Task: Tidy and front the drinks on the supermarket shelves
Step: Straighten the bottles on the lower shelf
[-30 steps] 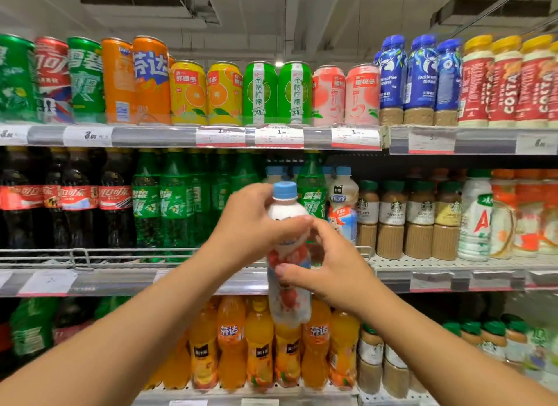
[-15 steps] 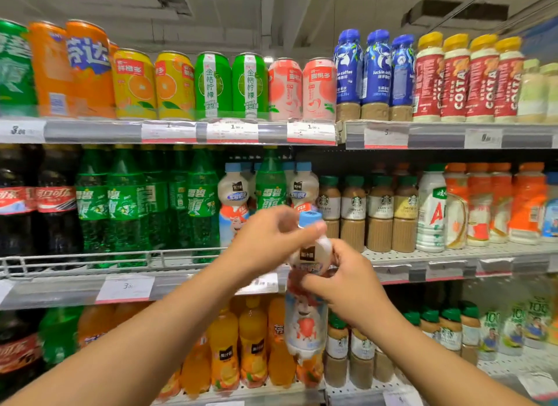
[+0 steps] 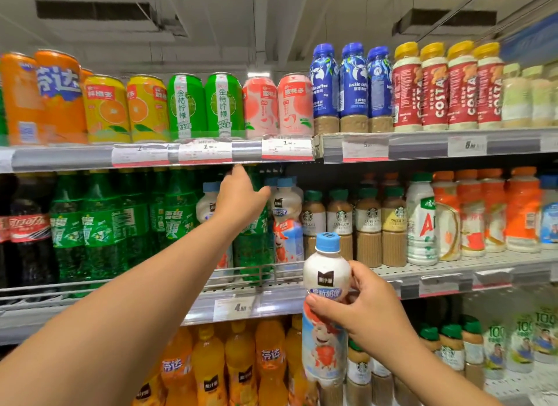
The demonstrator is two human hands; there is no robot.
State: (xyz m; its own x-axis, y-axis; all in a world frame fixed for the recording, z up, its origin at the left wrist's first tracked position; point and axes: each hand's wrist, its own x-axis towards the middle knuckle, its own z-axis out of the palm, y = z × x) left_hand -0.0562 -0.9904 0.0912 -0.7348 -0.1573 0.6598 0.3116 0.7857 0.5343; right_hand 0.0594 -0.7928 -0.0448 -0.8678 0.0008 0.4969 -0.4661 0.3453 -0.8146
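Left hand (image 3: pixel 241 198) is letting go and reaching, fingers loose, into the middle shelf (image 3: pixel 453 274) by a stray green bottle (image 3: pixel 255 239), right hand (image 3: pixel 367 307) gripping the milk bottle (image 3: pixel 326 309) out front, so fronting's barely started.

Bright, even overhead light — wide-angle bowing at the edges, soft blur throughout, dim under the shelves.

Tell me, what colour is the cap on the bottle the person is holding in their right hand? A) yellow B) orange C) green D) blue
D: the white milk drink bottle gripped by the right hand has a light blue cap on top.
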